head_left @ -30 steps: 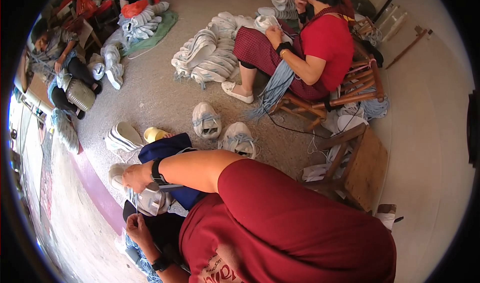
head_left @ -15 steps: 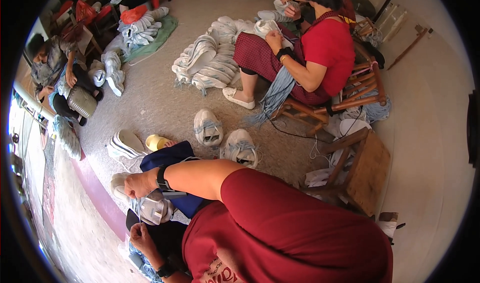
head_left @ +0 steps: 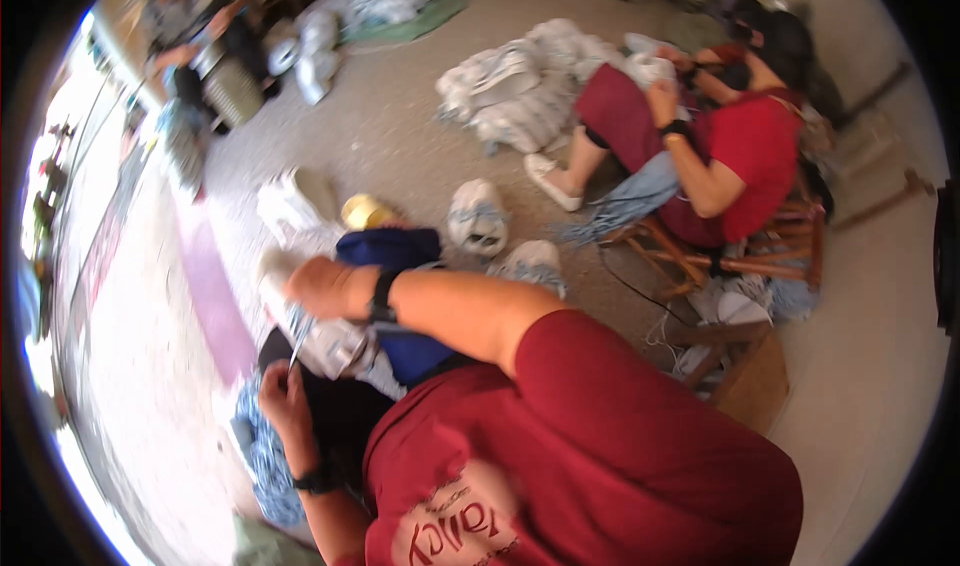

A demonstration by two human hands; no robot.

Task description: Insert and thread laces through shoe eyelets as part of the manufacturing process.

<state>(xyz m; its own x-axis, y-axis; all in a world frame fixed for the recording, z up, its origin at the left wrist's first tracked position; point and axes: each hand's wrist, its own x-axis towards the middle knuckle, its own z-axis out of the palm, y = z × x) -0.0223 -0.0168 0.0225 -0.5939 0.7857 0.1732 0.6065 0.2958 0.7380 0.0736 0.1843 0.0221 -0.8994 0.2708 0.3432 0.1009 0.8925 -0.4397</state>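
A pale lace (head_left: 298, 338) runs between my two hands beside a white and grey shoe (head_left: 335, 344) on my lap. My left hand (head_left: 285, 404) is closed in a pinch on the lace's lower part. Above the shoe, my right hand (head_left: 328, 288) is closed with the lace hanging below it; motion blurs its fingers. A bundle of light blue laces (head_left: 268, 456) lies beside my left forearm. Dark blue cloth (head_left: 390, 251) lies across my knee, just beyond my right hand.
White shoes (head_left: 479, 216) stand on the floor, some laced in blue, near a yellow slipper (head_left: 367, 211). A co-worker in red (head_left: 750, 166) sits on a bamboo chair (head_left: 760, 258) by a shoe pile (head_left: 530, 86). A wooden stool (head_left: 750, 376) stands at right.
The view has swung, so the scene sits farther right and is blurred. My hands stay at the shoe with the lace between them.
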